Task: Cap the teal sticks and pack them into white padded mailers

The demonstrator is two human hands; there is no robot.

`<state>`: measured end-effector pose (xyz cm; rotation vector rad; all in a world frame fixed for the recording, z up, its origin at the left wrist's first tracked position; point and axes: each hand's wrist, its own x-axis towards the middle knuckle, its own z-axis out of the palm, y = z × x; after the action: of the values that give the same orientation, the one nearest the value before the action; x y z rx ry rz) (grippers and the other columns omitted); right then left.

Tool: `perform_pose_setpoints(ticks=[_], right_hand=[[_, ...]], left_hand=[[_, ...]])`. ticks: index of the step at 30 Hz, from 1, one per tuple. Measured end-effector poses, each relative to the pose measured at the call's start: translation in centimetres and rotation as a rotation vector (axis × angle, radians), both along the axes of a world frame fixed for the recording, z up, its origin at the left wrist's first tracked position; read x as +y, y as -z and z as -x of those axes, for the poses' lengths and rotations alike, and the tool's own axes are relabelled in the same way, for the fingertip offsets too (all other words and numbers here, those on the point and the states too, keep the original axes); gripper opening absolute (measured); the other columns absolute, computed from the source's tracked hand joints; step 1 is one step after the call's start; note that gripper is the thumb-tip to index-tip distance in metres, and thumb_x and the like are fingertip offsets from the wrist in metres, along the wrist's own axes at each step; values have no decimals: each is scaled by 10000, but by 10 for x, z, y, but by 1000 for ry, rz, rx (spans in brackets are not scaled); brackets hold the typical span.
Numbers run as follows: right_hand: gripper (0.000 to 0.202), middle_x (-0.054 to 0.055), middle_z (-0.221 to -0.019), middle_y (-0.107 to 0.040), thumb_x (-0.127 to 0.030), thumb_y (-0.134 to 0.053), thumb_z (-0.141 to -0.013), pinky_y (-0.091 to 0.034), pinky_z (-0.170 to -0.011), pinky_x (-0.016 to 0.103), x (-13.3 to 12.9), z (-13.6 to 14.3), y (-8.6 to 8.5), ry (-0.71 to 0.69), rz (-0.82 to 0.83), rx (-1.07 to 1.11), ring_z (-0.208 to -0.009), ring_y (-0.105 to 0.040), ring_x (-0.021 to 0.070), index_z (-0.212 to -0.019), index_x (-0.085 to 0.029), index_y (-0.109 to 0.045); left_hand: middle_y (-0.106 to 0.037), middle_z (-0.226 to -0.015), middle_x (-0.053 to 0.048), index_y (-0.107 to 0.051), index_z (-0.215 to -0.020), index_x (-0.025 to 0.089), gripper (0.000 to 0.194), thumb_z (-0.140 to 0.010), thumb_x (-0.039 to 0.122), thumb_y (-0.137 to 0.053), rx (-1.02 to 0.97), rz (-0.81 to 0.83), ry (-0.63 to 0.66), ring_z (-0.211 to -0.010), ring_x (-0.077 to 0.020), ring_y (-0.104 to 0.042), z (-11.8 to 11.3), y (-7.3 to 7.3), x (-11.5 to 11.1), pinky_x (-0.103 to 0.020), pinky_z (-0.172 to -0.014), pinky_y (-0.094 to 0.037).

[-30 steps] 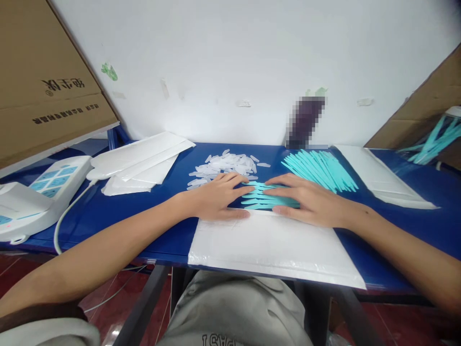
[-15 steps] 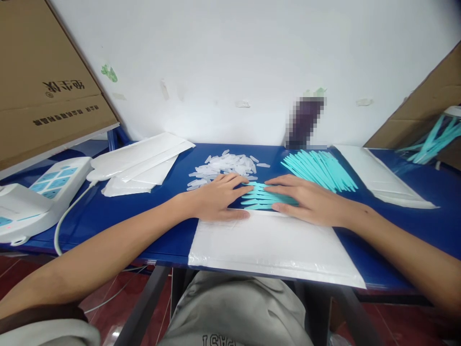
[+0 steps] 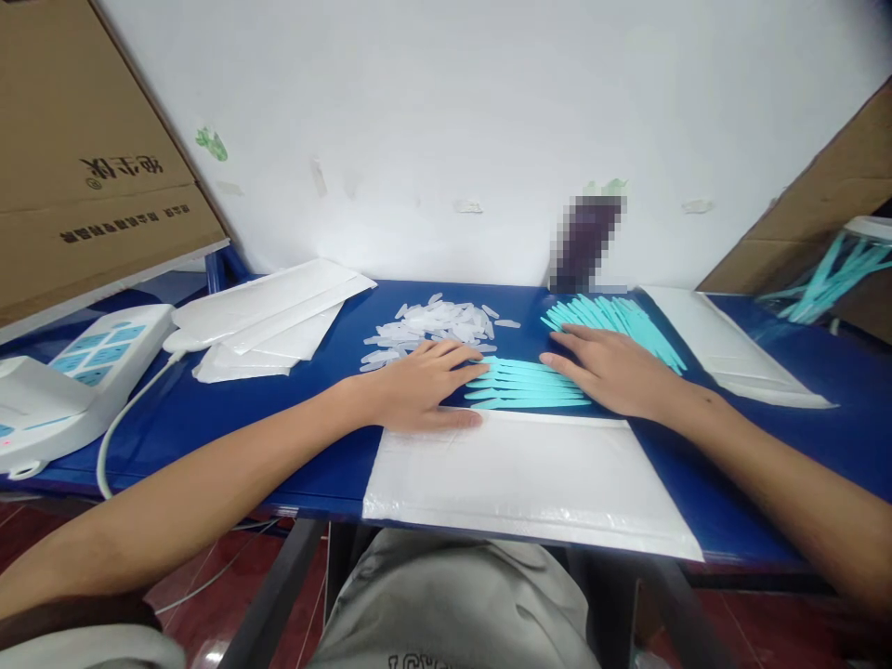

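My left hand (image 3: 428, 386) rests at the left ends of a row of slim teal sticks (image 3: 526, 383), its fingers stretched out and apart, thumb along the top edge of a white padded mailer (image 3: 516, 474). Side by side, the row lies just above that mailer. My right hand (image 3: 617, 367) is open, palm down, to the right of the row, its fingertips over the near edge of a loose pile of the same teal sticks (image 3: 627, 325). Beyond my left hand sits a heap of small translucent white pieces (image 3: 446, 321), partly hidden by the fingers.
Stacked white mailers (image 3: 271, 307) and a white power strip (image 3: 104, 362) with a cable are on the left. Another white mailer (image 3: 731, 353) and a clear container of teal sticks (image 3: 836, 269) stand on the right. Cardboard boxes (image 3: 84, 139) flank the blue table (image 3: 299, 465).
My right hand has moved off the row of teal sticks, rightward and away from me toward the loose pile, uncovering the row's right ends. My left hand has stayed about where it was.
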<state>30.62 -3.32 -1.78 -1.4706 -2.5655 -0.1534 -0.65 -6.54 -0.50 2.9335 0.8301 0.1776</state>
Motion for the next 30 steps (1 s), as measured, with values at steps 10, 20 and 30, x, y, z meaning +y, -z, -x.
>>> perform_pose_setpoints(ticks=[10, 20, 30], right_hand=[[719, 166, -1466, -586, -626, -298, -1009, -424, -1144, 523, -9, 10, -9, -116, 118, 79, -1379, -516, 350, -1424, -120, -595], [699, 179, -1442, -607, -585, -304, -1023, -420, -1147, 521, -7, 9, -5, -101, 120, 56, -1374, -525, 357, -1374, -80, -634], [723, 219, -1525, -506, -589, -306, -1017, -416, -1133, 567, -5, 4, 1, 37, 28, -14, -1416, -466, 390, -1463, -70, -540]], left_hand=[[-419, -1567, -162, -371, -1548, 176, 698, -1017, 628, -396, 17, 20, -18, -1393, -334, -404, -1, -1, -2, -481, -1131, -343], [-420, -1564, -166, -362, -1552, 171, 697, -1022, 622, -392, 15, 7, -9, -1395, -331, -406, -1, 1, -2, -479, -1133, -342], [-427, -1564, -154, -376, -1543, 186, 684, -1022, 629, -386, 13, 1, -8, -1401, -322, -408, -1, 0, -2, -460, -1142, -331]])
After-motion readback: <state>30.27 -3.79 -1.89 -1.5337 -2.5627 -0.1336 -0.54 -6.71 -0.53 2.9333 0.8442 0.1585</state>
